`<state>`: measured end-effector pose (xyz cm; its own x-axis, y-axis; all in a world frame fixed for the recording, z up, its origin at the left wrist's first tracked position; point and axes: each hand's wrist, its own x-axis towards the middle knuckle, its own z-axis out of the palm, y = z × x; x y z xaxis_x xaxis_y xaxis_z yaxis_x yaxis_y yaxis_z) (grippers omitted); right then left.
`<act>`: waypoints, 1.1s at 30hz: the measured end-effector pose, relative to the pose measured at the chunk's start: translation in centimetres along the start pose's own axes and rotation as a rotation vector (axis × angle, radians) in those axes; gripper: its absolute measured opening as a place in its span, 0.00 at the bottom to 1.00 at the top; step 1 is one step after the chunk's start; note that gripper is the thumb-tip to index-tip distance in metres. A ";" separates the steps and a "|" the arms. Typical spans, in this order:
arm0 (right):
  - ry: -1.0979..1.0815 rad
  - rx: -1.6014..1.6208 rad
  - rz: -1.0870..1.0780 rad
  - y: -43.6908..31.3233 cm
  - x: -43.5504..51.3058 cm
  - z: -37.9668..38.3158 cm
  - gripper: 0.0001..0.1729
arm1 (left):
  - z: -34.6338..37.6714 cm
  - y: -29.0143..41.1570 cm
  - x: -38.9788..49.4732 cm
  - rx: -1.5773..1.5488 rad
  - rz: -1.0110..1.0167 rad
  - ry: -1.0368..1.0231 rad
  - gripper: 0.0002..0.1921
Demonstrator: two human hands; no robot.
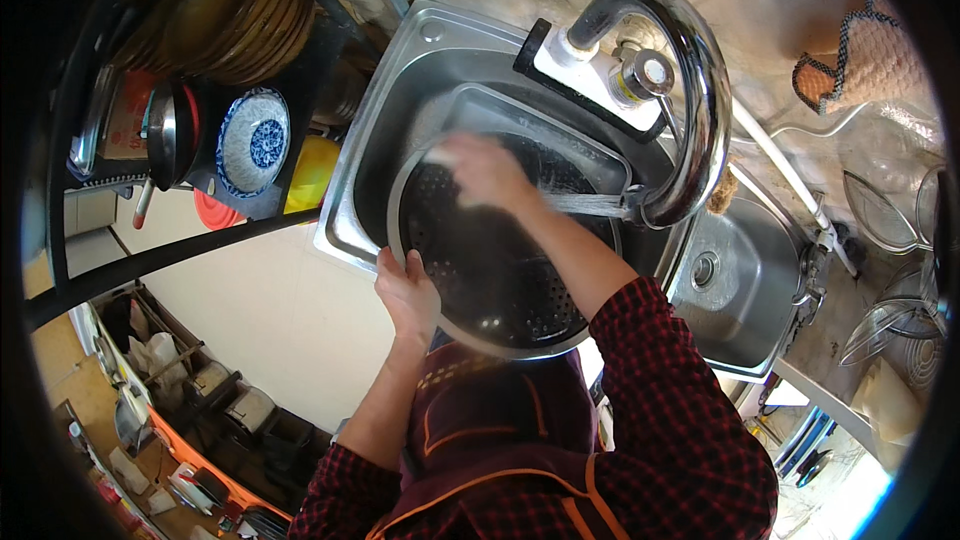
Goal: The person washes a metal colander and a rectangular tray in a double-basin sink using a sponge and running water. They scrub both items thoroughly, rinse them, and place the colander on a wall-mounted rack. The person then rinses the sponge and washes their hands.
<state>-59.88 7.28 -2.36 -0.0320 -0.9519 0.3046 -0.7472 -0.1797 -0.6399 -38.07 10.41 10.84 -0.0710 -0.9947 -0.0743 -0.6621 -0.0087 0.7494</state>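
A large round metal pan with a perforated dark interior [480, 292] tilts over the near edge of the steel sink [375, 157]. My left hand [409, 292] grips its rim at the left, with the thumb on the inner side. Blurred by motion, my right hand [487, 172] is over the upper inside of the pan; whether its fingers hold anything cannot be made out. Water [581, 204] runs from the curved chrome faucet [705, 90] beside my right wrist. Behind the pan, a rectangular metal basin [525, 120] sits in the sink, partly covered.
A smaller sink basin [739, 285] adjoins on the right. Wire strainers [892, 315] lie on the counter beyond it. On the left, a black rack [187, 240] holds stacked brown bowls [232, 22] and a blue-and-white plate [255, 142]. A checked-edge cloth [862, 60] hangs at upper right.
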 end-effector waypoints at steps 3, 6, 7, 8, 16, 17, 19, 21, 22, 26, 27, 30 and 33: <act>-0.258 -0.419 0.295 2.4 -4.3 -5.6 0.26 | -0.1 0.2 -0.4 -0.058 -0.085 -0.014 0.09; 0.096 -0.471 0.378 1.4 -8.3 -7.7 0.33 | -0.1 0.1 -0.7 -0.054 -0.165 -0.038 0.07; -0.122 -0.555 0.510 0.6 -9.2 -7.7 0.33 | -0.1 -0.1 -0.6 -0.052 -0.111 -0.026 0.07; -0.440 -0.622 0.723 -1.3 -9.8 -6.4 0.33 | 0.0 -0.3 -0.4 -0.039 -0.141 -0.033 0.07; -0.383 -0.604 0.382 0.5 -12.9 -4.6 0.23 | -1.3 2.5 -3.3 -0.202 -0.077 -0.010 0.12; -0.185 -0.632 0.324 2.5 -13.2 -4.7 0.21 | -2.1 3.9 -5.8 -0.238 -0.184 -0.076 0.15; 0.140 -0.403 0.291 5.4 -14.0 -4.2 0.17 | -4.2 5.9 -8.6 -0.303 -0.221 -0.255 0.18; 0.061 -0.064 0.514 7.0 -14.7 -3.7 0.19 | -5.6 6.3 -8.3 -0.307 -0.237 -0.510 0.20; 0.031 0.047 0.592 7.3 -15.0 -3.6 0.20 | -5.8 5.8 -6.6 -0.510 -0.582 -0.413 0.21; -0.019 0.101 0.486 7.1 -15.1 -4.7 0.23 | -4.7 1.3 3.6 -0.467 -0.310 -0.358 0.17; -0.031 0.102 0.451 7.0 -14.6 -5.2 0.23 | -4.5 0.5 4.7 -0.528 -0.332 -0.400 0.17; -0.083 0.060 0.556 5.7 -12.4 -5.5 0.25 | -3.5 0.2 6.5 -0.430 -0.445 -0.473 0.17; -0.002 0.046 0.851 2.9 -9.2 -4.3 0.29 | -2.2 1.7 5.8 -0.372 -0.236 -0.236 0.17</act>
<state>-64.55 16.57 -3.98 -0.5693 -0.7678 -0.2940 -0.4415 0.5872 -0.6785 -37.95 4.36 13.13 -0.1463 -0.9114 -0.3846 -0.3726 -0.3094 0.8749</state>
